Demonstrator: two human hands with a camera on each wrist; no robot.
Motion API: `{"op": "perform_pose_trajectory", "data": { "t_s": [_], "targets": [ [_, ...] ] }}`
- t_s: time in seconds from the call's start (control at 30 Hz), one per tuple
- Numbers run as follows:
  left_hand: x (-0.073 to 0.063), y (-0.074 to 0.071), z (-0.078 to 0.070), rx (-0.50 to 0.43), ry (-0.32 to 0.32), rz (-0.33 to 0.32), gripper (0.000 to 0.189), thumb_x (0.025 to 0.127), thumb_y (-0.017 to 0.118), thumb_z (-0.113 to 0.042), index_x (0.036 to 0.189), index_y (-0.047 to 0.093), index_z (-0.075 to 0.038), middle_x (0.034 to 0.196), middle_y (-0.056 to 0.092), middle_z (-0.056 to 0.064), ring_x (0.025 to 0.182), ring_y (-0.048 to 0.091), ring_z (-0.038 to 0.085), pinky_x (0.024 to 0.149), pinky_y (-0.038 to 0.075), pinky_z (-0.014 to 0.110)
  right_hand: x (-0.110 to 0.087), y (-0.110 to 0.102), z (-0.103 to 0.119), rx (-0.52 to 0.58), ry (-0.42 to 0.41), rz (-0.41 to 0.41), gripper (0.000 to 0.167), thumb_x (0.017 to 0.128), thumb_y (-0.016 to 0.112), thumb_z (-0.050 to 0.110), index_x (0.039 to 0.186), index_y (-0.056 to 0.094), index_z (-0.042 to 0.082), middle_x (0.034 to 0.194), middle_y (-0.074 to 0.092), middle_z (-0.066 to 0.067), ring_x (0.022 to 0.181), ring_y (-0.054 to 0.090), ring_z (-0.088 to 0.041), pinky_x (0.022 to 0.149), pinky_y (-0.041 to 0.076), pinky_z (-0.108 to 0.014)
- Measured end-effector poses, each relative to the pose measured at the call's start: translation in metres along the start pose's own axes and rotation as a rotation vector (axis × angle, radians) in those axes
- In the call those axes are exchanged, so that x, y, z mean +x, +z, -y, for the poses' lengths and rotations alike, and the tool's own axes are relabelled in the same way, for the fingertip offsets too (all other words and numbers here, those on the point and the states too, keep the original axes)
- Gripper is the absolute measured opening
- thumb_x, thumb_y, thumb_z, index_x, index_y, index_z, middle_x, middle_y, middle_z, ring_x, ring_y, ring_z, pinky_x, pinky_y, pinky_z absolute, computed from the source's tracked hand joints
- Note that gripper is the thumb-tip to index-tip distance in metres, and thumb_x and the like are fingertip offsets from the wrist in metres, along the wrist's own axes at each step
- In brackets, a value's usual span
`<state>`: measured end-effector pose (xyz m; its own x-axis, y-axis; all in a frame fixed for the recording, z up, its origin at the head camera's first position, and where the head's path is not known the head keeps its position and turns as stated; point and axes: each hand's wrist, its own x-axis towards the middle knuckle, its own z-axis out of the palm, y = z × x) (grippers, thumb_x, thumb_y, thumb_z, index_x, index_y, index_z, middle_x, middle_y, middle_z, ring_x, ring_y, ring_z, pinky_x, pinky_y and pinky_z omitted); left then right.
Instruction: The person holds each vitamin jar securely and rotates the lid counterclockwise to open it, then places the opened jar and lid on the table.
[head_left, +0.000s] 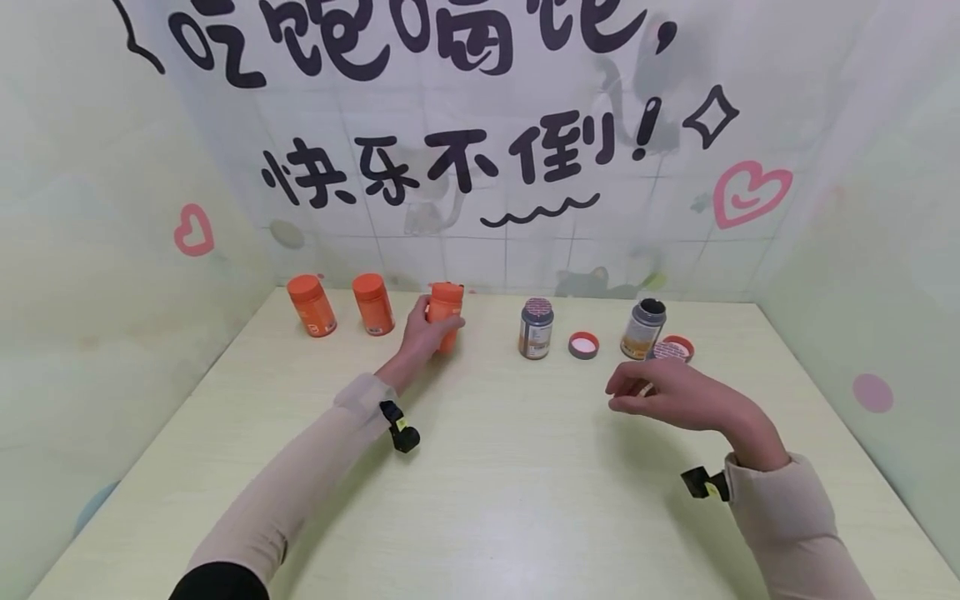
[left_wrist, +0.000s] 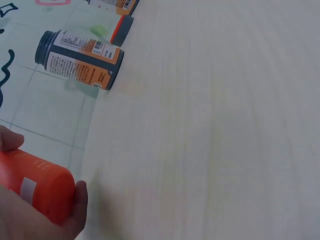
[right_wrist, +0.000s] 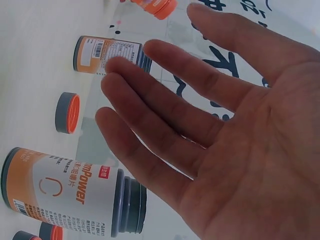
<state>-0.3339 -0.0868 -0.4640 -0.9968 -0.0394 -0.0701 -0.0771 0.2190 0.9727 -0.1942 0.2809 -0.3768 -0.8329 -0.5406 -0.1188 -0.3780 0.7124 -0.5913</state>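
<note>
My left hand (head_left: 420, 335) grips an orange bottle (head_left: 447, 310) with an orange lid near the back of the table. In the left wrist view, thumb and fingers curl round that orange bottle (left_wrist: 45, 182). My right hand (head_left: 678, 393) holds nothing and hovers over the right side, fingers loosely bent, palm showing in the right wrist view. Just beyond it stands a grey bottle (head_left: 642, 332) with an uncovered dark mouth. Beside this bottle lies a red-rimmed cap (head_left: 681, 343), partly behind a pink-patterned disc (head_left: 669, 352).
Two more orange bottles, one (head_left: 312, 307) at the far left and another (head_left: 373, 305) beside it, stand upright. Right of the held one is a second grey bottle (head_left: 536, 330) with a patterned top. A grey cap (head_left: 583, 345) lies inside-up between the grey bottles. A printed curtain (head_left: 465, 250) hangs behind.
</note>
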Motion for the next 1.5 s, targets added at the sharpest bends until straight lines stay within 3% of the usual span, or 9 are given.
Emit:
{"op": "perform_pose_trajectory", "data": {
  "t_s": [0.17, 0.43, 0.7, 1.13, 1.5],
  "targets": [
    [-0.013, 0.002, -0.001, -0.011, -0.050, 0.037, 0.058, 0.092, 0.066, -0.021, 0.145, 0.044, -0.011, 0.138, 0.054, 0.011, 0.118, 0.052, 0.029, 0.110, 0.045, 0.047, 0.000, 0.001, 0.003, -0.023, 0.001, -0.043, 0.020, 0.097, 0.072, 0.029, 0.111, 0.072, 0.014, 0.105, 0.073, 0.003, 0.099, 0.068, -0.013, 0.079, 0.057, -0.027],
    [-0.037, 0.009, 0.000, 0.000, -0.020, 0.080, 0.055, 0.090, 0.069, -0.015, 0.140, 0.048, -0.011, 0.132, 0.057, 0.011, 0.117, 0.053, 0.029, 0.109, 0.045, 0.049, 0.000, 0.002, 0.007, -0.015, 0.004, -0.066, 0.026, 0.097, 0.072, 0.028, 0.116, 0.070, 0.010, 0.110, 0.072, 0.001, 0.101, 0.068, -0.015, 0.080, 0.058, -0.027],
    [-0.058, 0.021, -0.004, 0.010, -0.026, 0.174, 0.055, 0.092, 0.073, -0.018, 0.142, 0.048, -0.014, 0.136, 0.059, 0.009, 0.123, 0.054, 0.028, 0.112, 0.045, 0.049, 0.003, 0.004, 0.008, -0.031, -0.001, -0.069, 0.027, 0.099, 0.070, 0.029, 0.119, 0.069, 0.011, 0.113, 0.072, 0.000, 0.104, 0.068, -0.016, 0.082, 0.058, -0.029],
    [-0.077, 0.039, -0.001, 0.078, 0.011, 0.310, 0.049, 0.091, 0.076, -0.018, 0.135, 0.055, -0.014, 0.125, 0.064, 0.008, 0.113, 0.059, 0.026, 0.105, 0.050, 0.047, 0.006, 0.007, 0.012, -0.044, -0.002, -0.074, 0.028, 0.099, 0.070, 0.031, 0.120, 0.069, 0.011, 0.116, 0.071, -0.002, 0.106, 0.068, -0.018, 0.085, 0.057, -0.034],
    [-0.086, 0.061, 0.002, 0.075, 0.022, 0.404, 0.048, 0.090, 0.077, -0.022, 0.134, 0.057, -0.016, 0.124, 0.065, 0.006, 0.110, 0.061, 0.024, 0.103, 0.051, 0.045, 0.011, 0.012, 0.013, -0.072, -0.014, -0.092, 0.027, 0.099, 0.070, 0.028, 0.120, 0.068, 0.011, 0.115, 0.072, -0.002, 0.105, 0.069, -0.019, 0.085, 0.058, -0.034]
  ]
}}
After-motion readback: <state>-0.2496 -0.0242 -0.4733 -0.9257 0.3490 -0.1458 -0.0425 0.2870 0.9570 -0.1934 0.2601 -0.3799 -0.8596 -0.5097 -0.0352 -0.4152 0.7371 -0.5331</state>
